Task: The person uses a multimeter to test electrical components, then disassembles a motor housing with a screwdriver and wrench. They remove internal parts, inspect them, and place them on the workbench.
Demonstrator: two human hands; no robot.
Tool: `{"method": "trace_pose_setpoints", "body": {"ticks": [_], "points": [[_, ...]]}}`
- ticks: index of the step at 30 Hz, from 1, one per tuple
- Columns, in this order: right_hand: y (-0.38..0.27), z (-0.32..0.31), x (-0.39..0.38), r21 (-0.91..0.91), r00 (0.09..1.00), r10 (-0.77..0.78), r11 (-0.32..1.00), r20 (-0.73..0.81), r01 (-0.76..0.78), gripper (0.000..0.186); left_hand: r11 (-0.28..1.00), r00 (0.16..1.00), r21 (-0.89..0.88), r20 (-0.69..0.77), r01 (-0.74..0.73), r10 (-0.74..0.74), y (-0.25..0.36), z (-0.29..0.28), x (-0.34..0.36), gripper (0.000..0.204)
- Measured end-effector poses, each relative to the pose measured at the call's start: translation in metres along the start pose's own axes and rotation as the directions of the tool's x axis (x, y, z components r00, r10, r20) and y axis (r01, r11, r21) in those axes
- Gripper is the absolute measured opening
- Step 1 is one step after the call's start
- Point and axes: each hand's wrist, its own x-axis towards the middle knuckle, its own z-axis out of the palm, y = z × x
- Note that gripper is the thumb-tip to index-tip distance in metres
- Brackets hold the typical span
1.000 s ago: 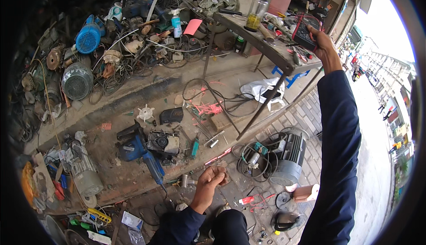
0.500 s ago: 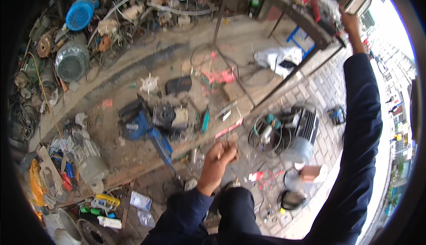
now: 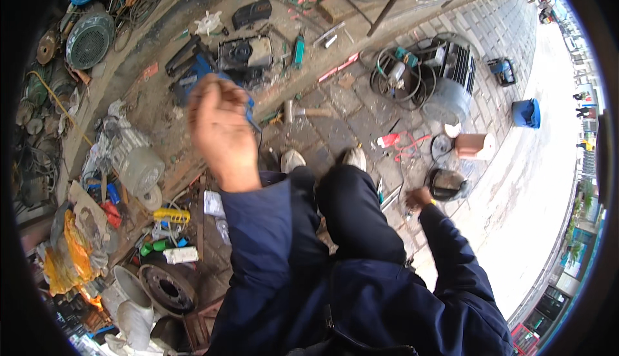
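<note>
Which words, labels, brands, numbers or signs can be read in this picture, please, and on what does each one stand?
None can be read.
White packet: any print is too small.
Blue tool: partly hidden by the blurred left hand; no readable marking.
Large motor: no readable label shows.
Buildings at the right edge: any signs are too small and blurred.

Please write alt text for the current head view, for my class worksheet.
A person's blurred left hand partly hides a blue power tool; the right hand is beside a dark round part on the paving. A grey motor with coiled cables lies farther ahead.
</note>
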Motion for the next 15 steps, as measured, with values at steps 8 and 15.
{"method": "trace_pose_setpoints", "body": {"ticks": [8,15], "points": [[-0.151,0.172,-0.046,0.707,0.958,0.21,0.646,0.196,-0.286,0.057,-0.363,0.655,0.833,-0.552,0.417,-0.515,0.043,-0.303,-0.231,0.017],[-0.155,0.083,-0.013,0.804,0.812,0.577,0.523,-0.089,-0.284,0.058,-0.576,0.241,0.565,-0.805,0.59,-0.543,0.023,-0.362,-0.365,0.016]]}}
